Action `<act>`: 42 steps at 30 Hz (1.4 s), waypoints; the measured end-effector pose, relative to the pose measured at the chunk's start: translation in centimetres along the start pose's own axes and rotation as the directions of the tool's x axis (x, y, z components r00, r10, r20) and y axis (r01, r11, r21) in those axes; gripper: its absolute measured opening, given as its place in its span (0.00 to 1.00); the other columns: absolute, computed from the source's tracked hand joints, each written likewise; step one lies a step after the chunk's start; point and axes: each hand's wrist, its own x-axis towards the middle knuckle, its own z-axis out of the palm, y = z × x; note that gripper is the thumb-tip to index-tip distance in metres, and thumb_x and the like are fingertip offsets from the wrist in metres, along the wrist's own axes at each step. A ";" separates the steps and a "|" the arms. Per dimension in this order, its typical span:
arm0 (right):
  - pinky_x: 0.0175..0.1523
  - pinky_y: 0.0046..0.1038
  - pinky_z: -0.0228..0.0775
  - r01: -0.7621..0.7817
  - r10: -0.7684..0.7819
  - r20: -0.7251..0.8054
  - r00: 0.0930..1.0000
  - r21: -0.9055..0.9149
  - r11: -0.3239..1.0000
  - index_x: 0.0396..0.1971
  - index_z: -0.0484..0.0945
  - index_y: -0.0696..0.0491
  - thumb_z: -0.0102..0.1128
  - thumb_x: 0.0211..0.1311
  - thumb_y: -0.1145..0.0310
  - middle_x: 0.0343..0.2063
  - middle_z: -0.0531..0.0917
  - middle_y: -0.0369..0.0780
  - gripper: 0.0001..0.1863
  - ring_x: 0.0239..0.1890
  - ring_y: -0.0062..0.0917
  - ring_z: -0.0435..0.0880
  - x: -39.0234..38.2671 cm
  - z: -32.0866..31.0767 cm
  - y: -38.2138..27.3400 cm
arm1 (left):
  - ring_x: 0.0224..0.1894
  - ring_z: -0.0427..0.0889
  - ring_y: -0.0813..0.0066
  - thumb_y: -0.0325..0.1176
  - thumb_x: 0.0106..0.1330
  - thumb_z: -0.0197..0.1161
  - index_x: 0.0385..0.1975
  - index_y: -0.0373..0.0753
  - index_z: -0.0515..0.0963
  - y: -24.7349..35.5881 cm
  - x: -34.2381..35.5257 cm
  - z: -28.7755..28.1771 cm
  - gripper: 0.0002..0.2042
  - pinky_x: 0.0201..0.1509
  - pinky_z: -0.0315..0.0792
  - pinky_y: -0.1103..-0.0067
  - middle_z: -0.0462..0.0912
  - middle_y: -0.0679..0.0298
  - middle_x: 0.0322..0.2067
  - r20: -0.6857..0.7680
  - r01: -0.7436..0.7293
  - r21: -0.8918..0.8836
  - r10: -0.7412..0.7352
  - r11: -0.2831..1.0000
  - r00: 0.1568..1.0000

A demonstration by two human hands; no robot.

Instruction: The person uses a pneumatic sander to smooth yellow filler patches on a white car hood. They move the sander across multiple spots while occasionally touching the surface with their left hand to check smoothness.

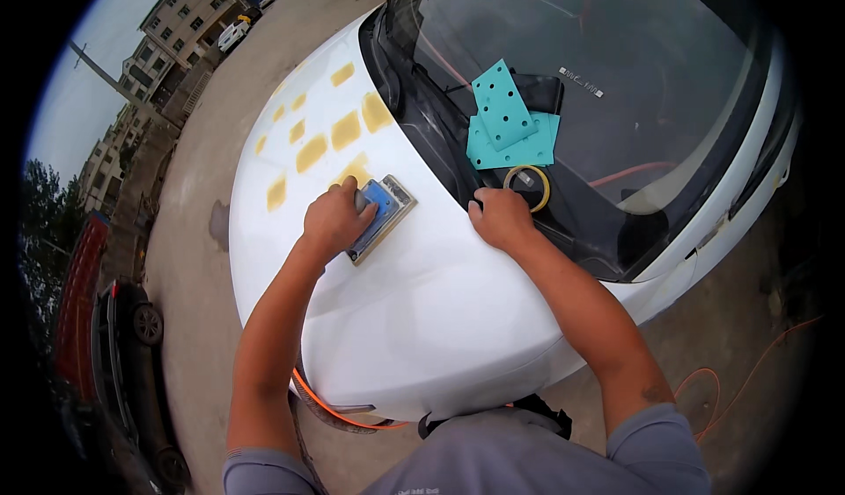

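Car hood [414, 319]: big, white and round, with yellow patches [345, 131] on its far part.
Windshield [598, 73]: dark glass behind the hood.
Teal sheets [510, 125]: three with little holes, lying on the glass.
Tape roll [527, 187]: a yellow ring, low on the glass, just past the right hand.
Sanding block [381, 217]: blue and flat, lying on the hood near the yellow patches.
Left hand [337, 220]: fingers curled tight around the block, pressing it on the hood.
Right hand [500, 217]: resting on the hood's back edge, fingers bent together, holding nothing.
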 end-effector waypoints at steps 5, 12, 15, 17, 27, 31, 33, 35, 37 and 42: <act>0.46 0.51 0.81 0.024 -0.024 0.015 1.000 -0.012 1.000 0.33 0.83 0.57 0.61 0.69 0.60 0.33 0.88 0.52 0.14 0.39 0.52 0.88 0.2 0.4 0.4 | 0.44 0.87 0.46 0.50 0.68 0.68 0.47 0.36 0.76 -0.5 -0.9 -0.4 0.22 0.51 0.80 0.59 0.87 0.46 0.41 0.015 0.039 -0.008 -0.039 0.999 0.999; 0.47 0.51 0.81 0.014 -0.013 0.035 0.999 -0.016 1.000 0.35 0.84 0.57 0.61 0.69 0.60 0.34 0.88 0.52 0.14 0.40 0.52 0.89 0.1 0.2 0.3 | 0.45 0.88 0.46 0.51 0.70 0.66 0.51 0.35 0.76 -0.2 0.7 -1.0 0.24 0.49 0.82 0.58 0.86 0.45 0.42 0.059 0.005 0.034 -0.007 0.999 0.998; 0.47 0.51 0.81 0.013 -0.013 0.024 1.000 -0.007 1.000 0.35 0.84 0.57 0.61 0.69 0.60 0.34 0.88 0.52 0.14 0.39 0.51 0.89 0.2 0.3 0.5 | 0.45 0.88 0.46 0.51 0.69 0.67 0.51 0.36 0.76 -0.2 0.8 -0.5 0.23 0.49 0.81 0.59 0.86 0.45 0.42 0.024 -0.023 0.005 0.023 1.000 0.999; 0.47 0.51 0.81 0.049 -0.049 -0.023 0.999 -0.005 0.999 0.35 0.84 0.57 0.61 0.69 0.61 0.34 0.88 0.52 0.14 0.39 0.51 0.89 0.1 0.7 0.9 | 0.45 0.88 0.46 0.51 0.69 0.67 0.50 0.36 0.76 0.6 -0.1 -0.2 0.23 0.50 0.81 0.59 0.86 0.45 0.42 0.003 -0.070 -0.007 0.070 0.998 0.998; 0.46 0.50 0.81 0.033 -0.033 0.038 0.999 -0.011 0.999 0.34 0.83 0.58 0.60 0.69 0.64 0.32 0.88 0.52 0.12 0.38 0.50 0.89 0.2 0.2 0.2 | 0.44 0.87 0.47 0.49 0.68 0.68 0.47 0.38 0.76 -3.7 3.0 0.3 0.21 0.49 0.79 0.59 0.86 0.48 0.40 -0.044 0.028 -0.055 -0.031 0.998 0.999; 0.46 0.51 0.80 0.013 -0.013 0.050 0.999 -0.003 1.000 0.36 0.83 0.59 0.61 0.69 0.63 0.32 0.88 0.53 0.12 0.39 0.51 0.88 0.5 -0.1 0.8 | 0.45 0.86 0.48 0.48 0.67 0.69 0.46 0.38 0.78 0.6 -1.0 1.6 0.20 0.51 0.78 0.59 0.85 0.48 0.42 -0.109 -0.031 -0.117 0.018 0.993 0.994; 0.46 0.50 0.80 0.008 -0.008 0.081 0.997 -0.005 1.000 0.37 0.83 0.59 0.61 0.69 0.63 0.32 0.88 0.53 0.13 0.39 0.51 0.88 0.4 0.0 0.1 | 0.44 0.87 0.47 0.49 0.67 0.70 0.46 0.38 0.78 0.6 -1.3 1.5 0.20 0.50 0.79 0.59 0.86 0.48 0.41 -0.100 -0.012 -0.099 0.002 0.995 0.995; 0.46 0.50 0.81 -0.006 0.007 0.079 0.997 -0.010 1.000 0.37 0.83 0.59 0.61 0.69 0.63 0.33 0.88 0.53 0.13 0.39 0.50 0.88 0.2 0.0 0.3 | 0.43 0.87 0.47 0.50 0.66 0.70 0.45 0.38 0.79 -0.3 1.0 1.0 0.21 0.49 0.79 0.59 0.87 0.47 0.40 -0.102 0.053 -0.073 -0.060 0.996 0.993; 0.45 0.50 0.81 0.011 -0.011 0.075 0.997 0.009 1.000 0.37 0.83 0.59 0.61 0.69 0.63 0.33 0.88 0.53 0.13 0.38 0.50 0.88 0.3 0.1 -0.6 | 0.42 0.88 0.47 0.51 0.67 0.69 0.46 0.39 0.78 -3.0 2.9 0.7 0.21 0.47 0.80 0.59 0.87 0.49 0.39 -0.102 0.140 -0.020 -0.141 0.990 0.985; 0.45 0.49 0.81 0.015 -0.016 0.061 0.998 0.007 1.000 0.36 0.83 0.59 0.61 0.70 0.64 0.32 0.88 0.52 0.12 0.38 0.49 0.89 0.3 -0.1 0.6 | 0.43 0.87 0.48 0.51 0.68 0.68 0.47 0.38 0.77 -1.5 1.9 1.8 0.21 0.48 0.79 0.59 0.86 0.49 0.41 -0.127 0.032 -0.056 -0.039 0.998 0.991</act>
